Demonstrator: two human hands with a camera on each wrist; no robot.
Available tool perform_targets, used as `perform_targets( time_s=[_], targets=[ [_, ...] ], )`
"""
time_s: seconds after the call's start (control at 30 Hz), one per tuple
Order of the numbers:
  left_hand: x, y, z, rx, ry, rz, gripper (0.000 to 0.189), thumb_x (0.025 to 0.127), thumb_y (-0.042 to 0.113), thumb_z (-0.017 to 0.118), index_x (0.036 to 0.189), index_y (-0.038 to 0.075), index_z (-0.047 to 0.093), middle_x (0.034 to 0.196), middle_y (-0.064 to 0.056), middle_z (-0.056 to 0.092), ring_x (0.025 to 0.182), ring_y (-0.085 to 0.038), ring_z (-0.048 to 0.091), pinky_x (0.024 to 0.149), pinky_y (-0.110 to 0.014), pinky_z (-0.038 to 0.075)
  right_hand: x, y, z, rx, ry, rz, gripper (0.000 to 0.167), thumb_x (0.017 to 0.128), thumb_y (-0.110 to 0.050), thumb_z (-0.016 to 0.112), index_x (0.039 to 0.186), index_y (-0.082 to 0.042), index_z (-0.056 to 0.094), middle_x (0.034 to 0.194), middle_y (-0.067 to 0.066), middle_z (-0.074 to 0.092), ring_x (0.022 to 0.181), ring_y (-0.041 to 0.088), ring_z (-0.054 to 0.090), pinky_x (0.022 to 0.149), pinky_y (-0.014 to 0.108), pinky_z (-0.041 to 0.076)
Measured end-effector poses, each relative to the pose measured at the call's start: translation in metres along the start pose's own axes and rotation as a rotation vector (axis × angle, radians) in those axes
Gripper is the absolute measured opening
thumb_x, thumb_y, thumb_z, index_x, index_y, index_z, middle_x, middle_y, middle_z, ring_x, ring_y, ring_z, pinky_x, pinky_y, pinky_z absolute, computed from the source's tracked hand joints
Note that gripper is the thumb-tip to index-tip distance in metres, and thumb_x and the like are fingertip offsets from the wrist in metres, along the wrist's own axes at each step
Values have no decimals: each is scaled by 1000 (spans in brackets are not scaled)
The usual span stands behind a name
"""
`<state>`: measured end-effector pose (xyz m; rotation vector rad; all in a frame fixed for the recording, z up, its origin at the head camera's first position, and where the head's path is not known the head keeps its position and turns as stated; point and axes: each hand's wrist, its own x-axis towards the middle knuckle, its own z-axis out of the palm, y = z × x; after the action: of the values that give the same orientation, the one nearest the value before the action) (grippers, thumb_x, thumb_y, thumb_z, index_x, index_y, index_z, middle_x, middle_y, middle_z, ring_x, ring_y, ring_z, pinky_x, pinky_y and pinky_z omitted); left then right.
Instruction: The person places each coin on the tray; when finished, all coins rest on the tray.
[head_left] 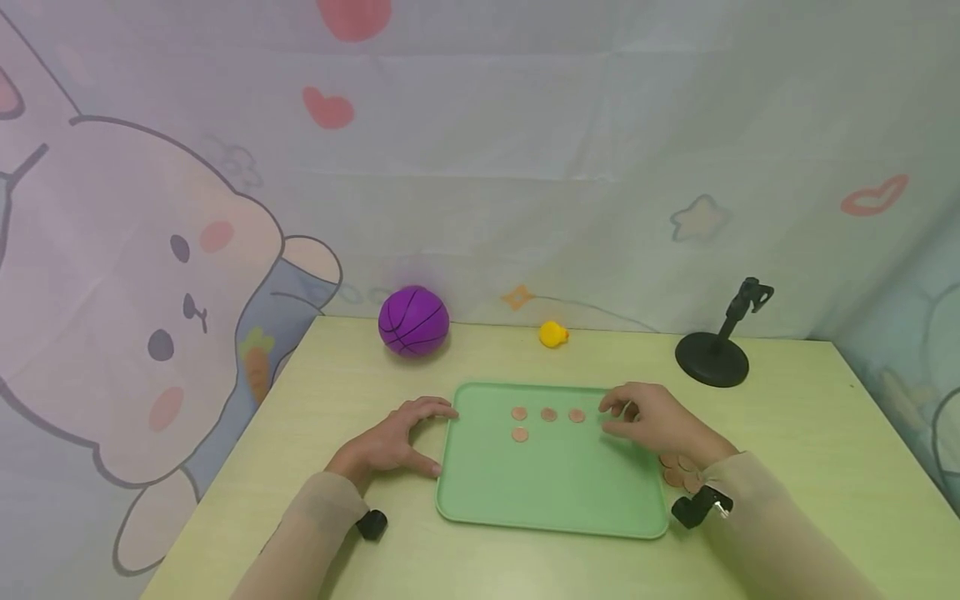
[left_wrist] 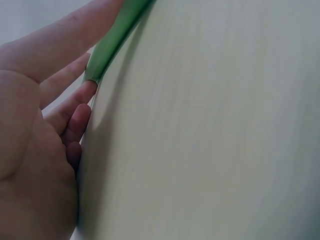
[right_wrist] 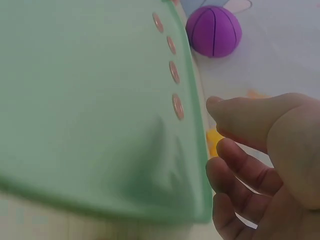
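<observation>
A light green tray point(head_left: 555, 492) lies on the table with copper-coloured coins on it: three in a row near its far edge, the middle coin point(head_left: 549, 414) among them, and a single coin point(head_left: 520, 434) below the leftmost. My left hand point(head_left: 390, 437) is at the tray's left side, thumb and fingertips against the rim point(left_wrist: 107, 52). Over the tray's right part hovers my right hand point(head_left: 648, 421), fingers loosely bent, thumb apart from them. The right wrist view shows nothing between that hand's point(right_wrist: 265, 165) thumb and fingers. More coins point(head_left: 673, 477) lie right of the tray, partly hidden under the right wrist.
Along the table's back stand a purple ball point(head_left: 414, 322) with black lines, a small yellow toy duck point(head_left: 553, 334) and a black stand point(head_left: 712, 359) with a clip on top. A printed cloth point(head_left: 487, 167) hangs behind the table.
</observation>
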<state>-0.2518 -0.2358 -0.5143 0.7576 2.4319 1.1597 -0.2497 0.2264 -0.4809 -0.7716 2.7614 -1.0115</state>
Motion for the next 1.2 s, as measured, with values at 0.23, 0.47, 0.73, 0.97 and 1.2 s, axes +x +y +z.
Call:
perform_targets(
  time_s=[0.23, 0.47, 0.73, 0.97, 1.2],
  targets=[
    [0, 0, 1, -1, 4, -1, 81, 73, 25, 97, 145, 24, 60, 165, -7, 38, 153, -36, 27, 123, -67, 17, -21, 18, -18, -14, 29, 39, 21, 95, -18, 80, 113, -10, 75, 96, -5, 68, 85, 12, 63, 72, 27, 55],
    [-1, 1, 0, -3, 3, -7, 81, 73, 27, 98, 145, 25, 60, 165, -5, 38, 153, -35, 26, 123, -66, 17, -35, 33, -32, -30, 23, 55, 18, 95, -16, 78, 111, -10, 76, 94, -6, 68, 86, 11, 65, 76, 27, 56],
    [-2, 2, -2, 18, 0, -15, 82, 73, 31, 98, 145, 28, 59, 165, -3, 38, 153, -34, 27, 123, -65, 18, -46, 42, -41, 2, -29, 81, 10, 97, -18, 77, 105, -13, 77, 92, -6, 70, 84, 11, 66, 76, 28, 56],
    [-1, 4, -2, 21, 4, -9, 81, 74, 29, 97, 146, 25, 60, 166, -5, 38, 154, -35, 26, 123, -66, 18, -50, 52, -41, 84, -130, 94, 12, 95, -14, 76, 106, -11, 76, 90, -2, 70, 77, 12, 65, 69, 27, 56],
    [-3, 4, -2, 8, -1, -19, 82, 73, 29, 98, 145, 25, 60, 166, -5, 37, 154, -35, 26, 123, -65, 18, -51, 53, -37, 65, -174, 37, 23, 89, -26, 85, 106, -14, 77, 95, -2, 68, 79, 7, 60, 76, 24, 52]
  ],
)
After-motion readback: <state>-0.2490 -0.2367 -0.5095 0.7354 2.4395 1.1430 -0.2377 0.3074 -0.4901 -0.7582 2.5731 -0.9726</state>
